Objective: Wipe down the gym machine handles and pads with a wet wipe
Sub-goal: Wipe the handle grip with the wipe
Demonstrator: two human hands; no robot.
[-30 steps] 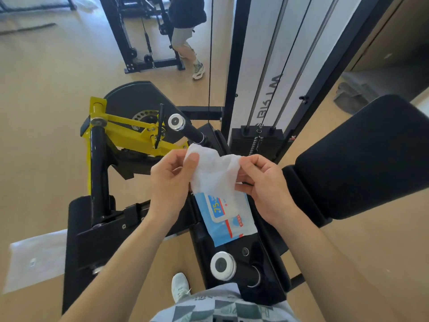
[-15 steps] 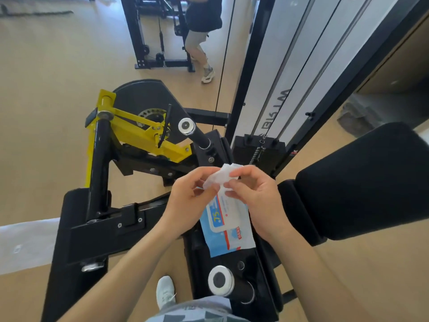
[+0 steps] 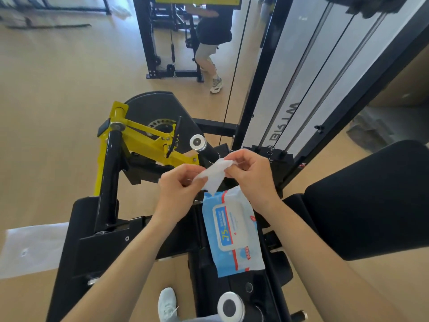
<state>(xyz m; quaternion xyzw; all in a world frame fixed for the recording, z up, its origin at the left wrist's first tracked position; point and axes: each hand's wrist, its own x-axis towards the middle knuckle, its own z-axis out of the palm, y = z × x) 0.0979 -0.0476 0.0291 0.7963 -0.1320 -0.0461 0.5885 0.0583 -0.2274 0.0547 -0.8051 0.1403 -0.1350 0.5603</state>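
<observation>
A white wet wipe (image 3: 213, 176) is folded small between both hands, above the machine. My left hand (image 3: 180, 192) pinches its lower left part and my right hand (image 3: 251, 175) pinches its upper right end. Just below them a blue and white wet wipe pack (image 3: 233, 231) lies on the black machine frame. A black handle with a silver end cap (image 3: 198, 142) points up just beyond the hands. A second silver-capped handle (image 3: 231, 306) sits near the bottom edge. A large black pad (image 3: 371, 201) fills the right side.
A yellow lever arm (image 3: 141, 138) and black cam plate stand to the left. The weight stack tower with cables (image 3: 290, 89) rises at right. Another person (image 3: 211, 43) stands at a machine farther back. A white sheet (image 3: 30, 247) lies on the floor at left.
The wipe, spread open a second ago, is now folded into a small strip between both hands. The camera view has shifted, so the pack shows more fully.
</observation>
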